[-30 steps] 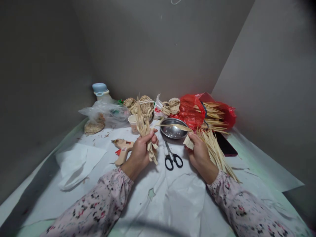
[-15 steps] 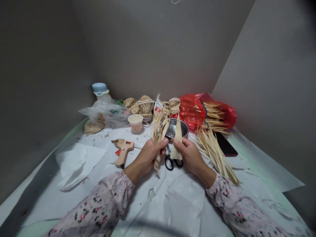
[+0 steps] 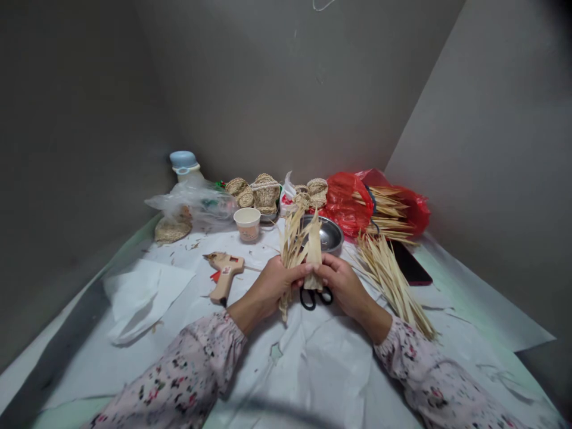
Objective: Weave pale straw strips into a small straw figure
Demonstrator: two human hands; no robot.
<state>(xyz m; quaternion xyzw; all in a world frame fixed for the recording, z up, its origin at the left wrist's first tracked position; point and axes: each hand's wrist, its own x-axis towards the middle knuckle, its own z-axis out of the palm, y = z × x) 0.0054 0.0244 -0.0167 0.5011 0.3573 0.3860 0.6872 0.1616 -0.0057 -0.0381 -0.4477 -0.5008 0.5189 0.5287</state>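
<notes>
My left hand (image 3: 277, 281) is closed round a bundle of dry straw-coloured leaf strips (image 3: 291, 238), which fan upward above the thumb and hang below the fist. Pinched in my right hand (image 3: 345, 280) is a wider pale leaf strip (image 3: 314, 245), standing upright against the bundle. Both thumbs nearly meet at the strips. Just beneath the hands lie scissors (image 3: 308, 300); their blades are hidden and only the black handles show. A steel bowl (image 3: 333, 235) sits right behind, partly covered by the strips.
A glue gun (image 3: 226, 274) and a paper cup (image 3: 247, 223) are on the left. More leaf strips (image 3: 397, 280) lie at the right beside a dark phone (image 3: 409, 262). Behind stand a red plastic bag (image 3: 348, 202), woven straw pieces (image 3: 266, 193) and a blue-lidded bottle (image 3: 183, 164).
My hands have come together from apart. The wide strip, earlier stretched between them, was turned upright in my right hand and is now against the bundle in my left.
</notes>
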